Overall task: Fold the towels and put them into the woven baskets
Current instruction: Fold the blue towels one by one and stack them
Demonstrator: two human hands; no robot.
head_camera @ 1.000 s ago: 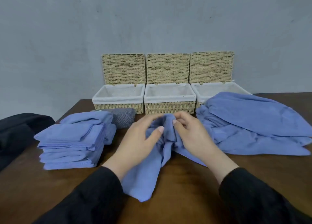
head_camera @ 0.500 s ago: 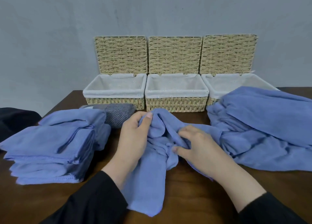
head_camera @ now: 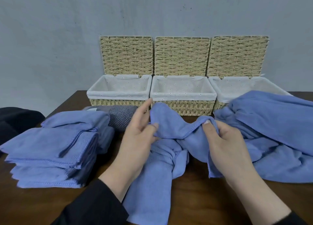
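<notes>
A crumpled blue towel (head_camera: 157, 177) lies in front of me on the brown table. My left hand (head_camera: 137, 140) pinches its upper edge on the left, and my right hand (head_camera: 225, 140) grips the same edge on the right, stretching a stitched hem between them. Three woven baskets with white liners stand in a row at the back, lids up: left (head_camera: 118, 102), middle (head_camera: 186, 107), right (head_camera: 218, 104). All three look empty inside. A stack of folded blue towels (head_camera: 55, 150) sits at the left. A heap of unfolded blue towels (head_camera: 274, 133) lies at the right.
A rolled grey towel (head_camera: 122, 118) lies between the folded stack and the left basket. Dark cloth (head_camera: 15, 121) sits at the table's left edge. The grey wall stands right behind the baskets. Bare table (head_camera: 194, 199) shows between my forearms.
My hands have moved apart along the towel's edge, the right one going right and up, so the bunched towel has started to spread open. The view has come closer to the table.
</notes>
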